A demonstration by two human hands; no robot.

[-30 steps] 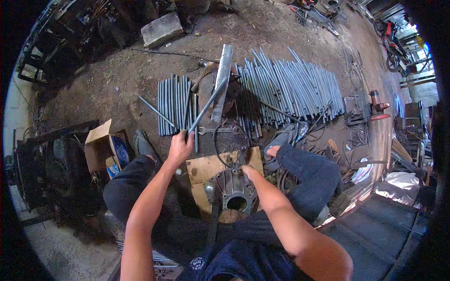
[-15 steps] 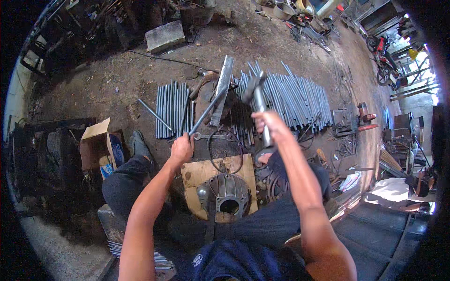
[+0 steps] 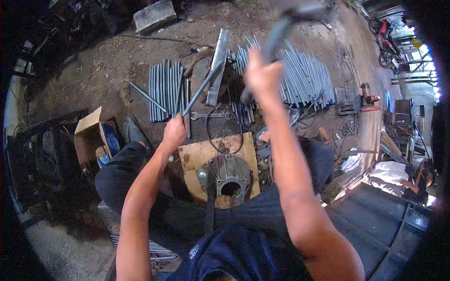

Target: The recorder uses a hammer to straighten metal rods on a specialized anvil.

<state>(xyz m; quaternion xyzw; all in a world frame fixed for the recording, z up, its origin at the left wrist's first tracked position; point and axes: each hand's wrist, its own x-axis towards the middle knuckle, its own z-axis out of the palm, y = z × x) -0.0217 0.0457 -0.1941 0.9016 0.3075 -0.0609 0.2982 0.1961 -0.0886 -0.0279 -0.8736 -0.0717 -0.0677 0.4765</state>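
My left hand [image 3: 175, 131] is closed around the near end of a grey metal rod [image 3: 201, 90]. The rod slants away to the right, and its far end meets a flat, bright-topped metal bar [image 3: 218, 65]. In my right hand [image 3: 263, 70] is a hammer [image 3: 275, 40], gripped by its handle and raised above the bar's right side; its head is smeared by motion. Rows of similar rods lie on the ground, a smaller bundle [image 3: 161, 89] left of the bar and a wide pile [image 3: 304, 77] to its right. A wrench [image 3: 208, 115] rests just beyond my left hand.
Between my legs a cast metal housing [image 3: 225, 171] sits on a cardboard sheet [image 3: 190, 154]. An opened carton [image 3: 86, 140] stands by my left foot. Far left is a concrete block [image 3: 154, 16]. Another person [image 3: 417, 187] is at the right edge, below a red motorcycle [image 3: 384, 30].
My right hand has swung the hammer up and away from me. The left hand keeps its grip on the rod, whose far end stays at the bar. The whole view has shifted slightly.
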